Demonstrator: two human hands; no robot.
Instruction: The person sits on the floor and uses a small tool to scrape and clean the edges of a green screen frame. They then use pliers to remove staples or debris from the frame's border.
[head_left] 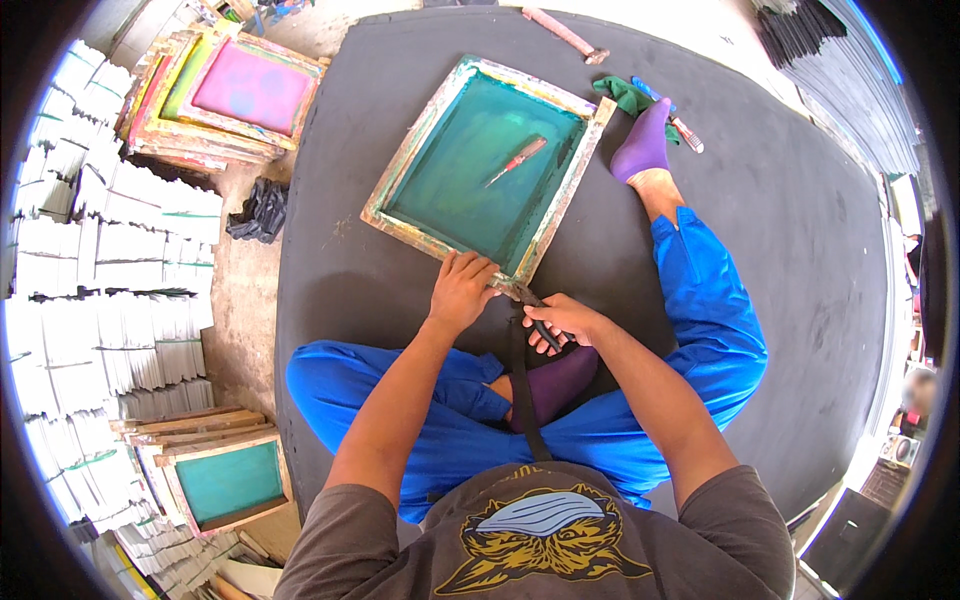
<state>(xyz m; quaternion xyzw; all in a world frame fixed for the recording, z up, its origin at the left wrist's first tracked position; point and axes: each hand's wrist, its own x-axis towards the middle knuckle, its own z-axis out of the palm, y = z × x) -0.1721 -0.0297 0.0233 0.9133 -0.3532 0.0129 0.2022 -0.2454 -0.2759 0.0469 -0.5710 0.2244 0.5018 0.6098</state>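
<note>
A wooden screen-printing frame (pixel 408 150) with green mesh lies tilted on the dark surface in front of me. My left hand (pixel 463 288) grips its near edge, fingers over the wood close to the near corner. At that corner, my right hand (pixel 562 322) is closed round the dark handles of pliers (pixel 543 328). The pliers' jaws meet the corner of the wood; what they bite on is too small to make out. A screwdriver (pixel 520 158) with a red-and-clear handle rests on the mesh.
A hammer (pixel 565 35) lies at the far edge. Beyond my purple-socked foot (pixel 645 145) are a green cloth (pixel 622 94) and another handled tool (pixel 688 134). Stacked frames (pixel 250 85), a black plastic bag (pixel 260 208), more frames (pixel 228 484) and white bundled stacks (pixel 100 340) stand left.
</note>
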